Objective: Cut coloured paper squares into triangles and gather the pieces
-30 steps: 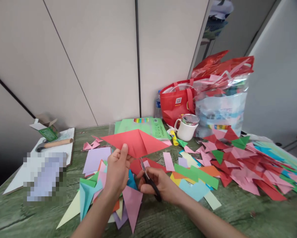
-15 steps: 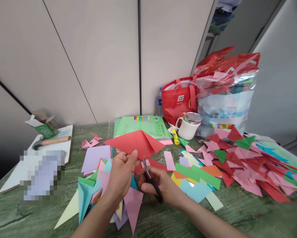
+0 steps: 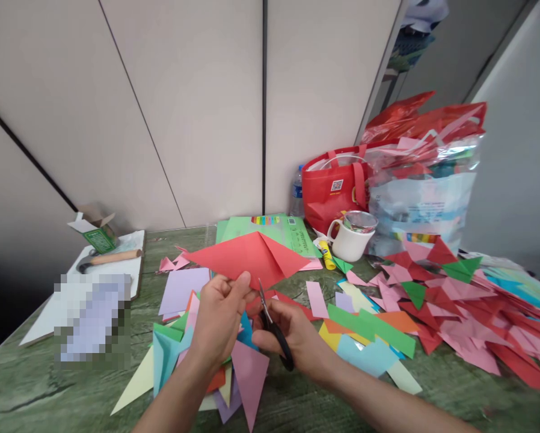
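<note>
Head view, left hand (image 3: 220,316) grip pinching red paper (image 3: 247,257), right hand (image 3: 297,337) gripping scissors (image 3: 272,325)

I see matt red folded paper (image 3: 247,260), scissors (image 3: 272,325) with bright metal blades and black plastic handles, a green surface (image 3: 49,391) with streaked grain, and a glossy white mug (image 3: 351,243).
</note>
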### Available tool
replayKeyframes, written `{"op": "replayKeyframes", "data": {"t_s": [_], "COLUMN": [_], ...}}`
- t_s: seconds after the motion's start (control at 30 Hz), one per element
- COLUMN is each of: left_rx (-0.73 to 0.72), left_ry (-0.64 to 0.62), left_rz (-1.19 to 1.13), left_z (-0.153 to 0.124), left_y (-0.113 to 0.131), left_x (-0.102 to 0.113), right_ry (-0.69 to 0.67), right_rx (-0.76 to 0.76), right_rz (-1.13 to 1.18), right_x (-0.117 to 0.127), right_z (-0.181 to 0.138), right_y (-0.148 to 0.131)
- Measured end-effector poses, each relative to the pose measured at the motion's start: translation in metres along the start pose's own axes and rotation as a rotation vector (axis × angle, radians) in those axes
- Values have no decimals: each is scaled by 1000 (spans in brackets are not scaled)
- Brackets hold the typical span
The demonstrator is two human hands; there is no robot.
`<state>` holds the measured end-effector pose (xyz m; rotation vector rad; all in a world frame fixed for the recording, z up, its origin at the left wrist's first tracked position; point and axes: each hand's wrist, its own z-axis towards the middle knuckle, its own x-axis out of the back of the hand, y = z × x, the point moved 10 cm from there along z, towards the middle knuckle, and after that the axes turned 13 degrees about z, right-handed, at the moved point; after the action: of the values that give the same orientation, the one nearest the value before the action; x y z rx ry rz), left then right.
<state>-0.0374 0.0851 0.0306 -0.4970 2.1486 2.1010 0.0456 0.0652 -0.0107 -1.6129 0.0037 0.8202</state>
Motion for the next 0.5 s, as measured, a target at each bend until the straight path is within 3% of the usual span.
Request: {"op": "replayKeyframes", "data": {"t_s": [0.5], "left_rx": [76], "left_ry": [-18], "left_rz": [152], "left_z": [-2], "left_y": [-30], "left_x": [-10], "right_ry": [102], "right_rx": [32], "right_rz": [-60], "right_x": [33], "right_z": [-15], "right_y": [18]}}
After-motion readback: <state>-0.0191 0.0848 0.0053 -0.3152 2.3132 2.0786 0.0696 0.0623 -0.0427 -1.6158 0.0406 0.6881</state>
